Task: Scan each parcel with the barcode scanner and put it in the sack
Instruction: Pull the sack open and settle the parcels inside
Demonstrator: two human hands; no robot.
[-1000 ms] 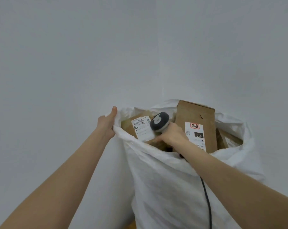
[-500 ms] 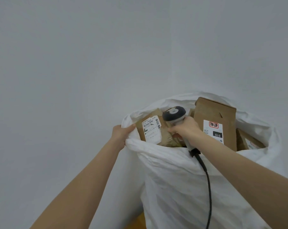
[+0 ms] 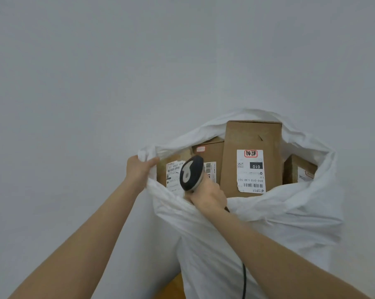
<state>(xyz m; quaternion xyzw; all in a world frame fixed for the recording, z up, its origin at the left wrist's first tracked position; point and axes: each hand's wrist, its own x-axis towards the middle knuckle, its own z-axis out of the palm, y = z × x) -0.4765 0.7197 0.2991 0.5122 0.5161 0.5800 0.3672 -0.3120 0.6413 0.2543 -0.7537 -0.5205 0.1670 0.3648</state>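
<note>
White wall (image 3: 96,83) behind sack (image 3: 279,223). Left hand (image 3: 139,171) pinches sack's left rim. Right hand (image 3: 208,197) grips scanner (image 3: 192,175) over sack mouth; parcel (image 3: 172,169) just behind it, right hand nearer.

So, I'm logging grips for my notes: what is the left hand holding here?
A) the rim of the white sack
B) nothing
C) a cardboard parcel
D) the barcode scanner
A: the left hand grips the rim of the sack at its left edge, while the right hand holds the scanner.
</note>
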